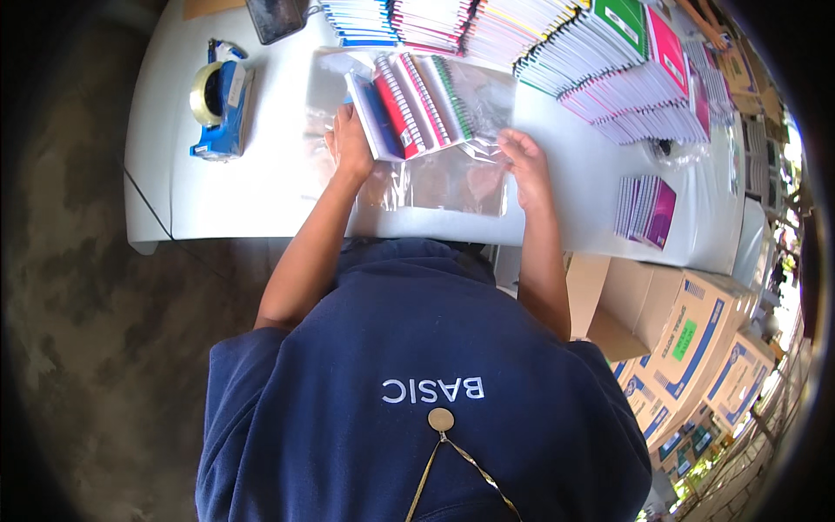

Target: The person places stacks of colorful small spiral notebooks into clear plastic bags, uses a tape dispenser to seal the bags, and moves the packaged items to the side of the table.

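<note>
Hands pinch crinkly clear bag around spiral notebooks

- We note a white table bearing all items.
- We record a blue tape dispenser at its left.
- Clear plastic bags lie at centre, spiral notebooks upon them.
- Notebook stacks line the far edge; a small stack sits right.

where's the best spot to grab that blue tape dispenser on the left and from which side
Probably the blue tape dispenser is best gripped across its narrow blue body, just below the tape roll, coming from above. It lies lengthwise on the white table, apart from the notebooks, with both long flanks exposed. The left hand is nearer.
</note>
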A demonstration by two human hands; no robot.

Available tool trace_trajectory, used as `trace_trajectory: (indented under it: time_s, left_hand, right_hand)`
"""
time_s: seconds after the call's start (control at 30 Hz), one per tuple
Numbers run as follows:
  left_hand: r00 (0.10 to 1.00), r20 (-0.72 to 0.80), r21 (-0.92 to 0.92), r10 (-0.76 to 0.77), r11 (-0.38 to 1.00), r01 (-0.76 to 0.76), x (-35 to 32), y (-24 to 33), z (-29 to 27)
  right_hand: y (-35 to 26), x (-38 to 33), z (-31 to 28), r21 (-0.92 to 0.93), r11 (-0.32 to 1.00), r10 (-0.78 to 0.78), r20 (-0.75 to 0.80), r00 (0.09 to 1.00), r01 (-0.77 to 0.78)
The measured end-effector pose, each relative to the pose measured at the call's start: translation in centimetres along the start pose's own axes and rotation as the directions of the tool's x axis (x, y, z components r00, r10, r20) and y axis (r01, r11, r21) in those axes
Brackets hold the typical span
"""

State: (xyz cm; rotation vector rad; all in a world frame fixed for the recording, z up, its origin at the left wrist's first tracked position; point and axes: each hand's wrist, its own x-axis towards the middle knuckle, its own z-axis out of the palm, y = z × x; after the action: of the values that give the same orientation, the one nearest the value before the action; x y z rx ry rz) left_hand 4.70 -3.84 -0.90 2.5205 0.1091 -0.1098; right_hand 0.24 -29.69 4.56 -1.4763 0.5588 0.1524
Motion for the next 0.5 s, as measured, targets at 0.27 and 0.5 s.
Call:
trace_trajectory:
  time_s: [0.27, 0.5]
  left_hand:
    - [0.978, -0.015, -0.361, 0.208, 0.911, -0.199, -0.4, 2.7, -1.6]
    - [0.983, 0.114, -0.774, -0.145, 0.608, 0.179, 1.0, 2.6, 1.9]
  right_hand:
    - [-1.1, -0.3, 4.1, -0.183, 0.906, -0.387, 0.003, 0.922, 0.381]
    - [0.0, 5.8, 3.4, -0.603, 0.669, -0.375, 0.231, 0.898, 0.435]
